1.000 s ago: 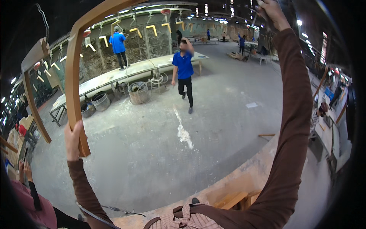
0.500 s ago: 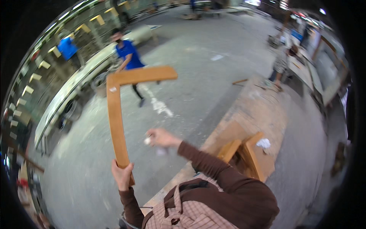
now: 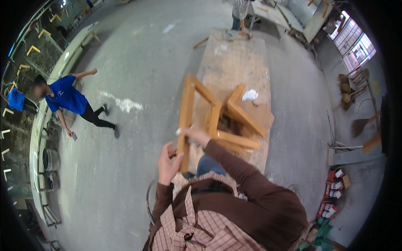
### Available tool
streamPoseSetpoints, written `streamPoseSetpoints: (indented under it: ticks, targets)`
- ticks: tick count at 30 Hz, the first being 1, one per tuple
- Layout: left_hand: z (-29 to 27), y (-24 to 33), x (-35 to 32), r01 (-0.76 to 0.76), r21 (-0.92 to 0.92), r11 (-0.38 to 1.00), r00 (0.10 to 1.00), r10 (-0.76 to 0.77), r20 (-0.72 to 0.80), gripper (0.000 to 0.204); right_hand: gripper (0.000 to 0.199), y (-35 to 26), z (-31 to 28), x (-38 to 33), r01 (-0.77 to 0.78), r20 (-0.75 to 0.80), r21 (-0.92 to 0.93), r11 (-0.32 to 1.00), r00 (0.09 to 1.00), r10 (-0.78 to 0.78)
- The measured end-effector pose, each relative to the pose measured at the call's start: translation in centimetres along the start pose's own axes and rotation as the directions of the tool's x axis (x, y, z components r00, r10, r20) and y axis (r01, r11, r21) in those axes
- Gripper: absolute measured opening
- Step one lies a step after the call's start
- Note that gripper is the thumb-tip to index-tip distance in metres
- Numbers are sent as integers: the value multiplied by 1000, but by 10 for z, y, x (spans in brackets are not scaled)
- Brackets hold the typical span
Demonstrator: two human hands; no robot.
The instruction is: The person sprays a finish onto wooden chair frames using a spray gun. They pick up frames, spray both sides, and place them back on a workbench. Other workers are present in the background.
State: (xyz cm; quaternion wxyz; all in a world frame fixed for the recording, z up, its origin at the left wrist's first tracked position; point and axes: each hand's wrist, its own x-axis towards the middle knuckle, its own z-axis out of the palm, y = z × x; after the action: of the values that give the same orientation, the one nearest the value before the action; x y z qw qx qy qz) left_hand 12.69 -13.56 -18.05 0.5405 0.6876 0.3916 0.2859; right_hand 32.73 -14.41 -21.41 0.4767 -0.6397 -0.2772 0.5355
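Observation:
A brown L-shaped wooden frame piece (image 3: 185, 113) stands before me, its long bar toward my body and its short arm reaching right over the bench. Beside the bar's near end is my left hand (image 3: 168, 164), fingers apart and curved, the thumb touching the wood's edge. My right hand (image 3: 196, 134) lies across the middle of the bar, its fingers closed on a small white wad (image 3: 179, 131), whose material I cannot make out. Similar angled wooden pieces (image 3: 245, 115) are piled on the bench just right of my right hand.
The long, dusty workbench (image 3: 234, 62) runs away from me, with crumpled white paper (image 3: 250, 95) on it. Someone stands at its far end. A person in a blue shirt (image 3: 69, 96) walks on the left. Brooms (image 3: 360, 125) and red boxes (image 3: 333, 188) line the right wall.
My view has turned right. The wooden piece has come down from its raised position to beside the bench pile. My right hand has reached the bar, and my left hand's grip has loosened.

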Motion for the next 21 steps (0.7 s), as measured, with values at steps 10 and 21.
streamPoseSetpoints:
  ticks: [10, 21]
  targets:
    - [12, -3, 21, 348, -95, 933, 937, -350, -8, 31, 54, 120, -235, -77, -288, -51, -459, 841, 953, 298]
    - [128, 40, 70, 327, -229, 917, 937, -346, -49, 26, 64, 161, -326, -124, -266, -117, -932, 245, 864, 491]
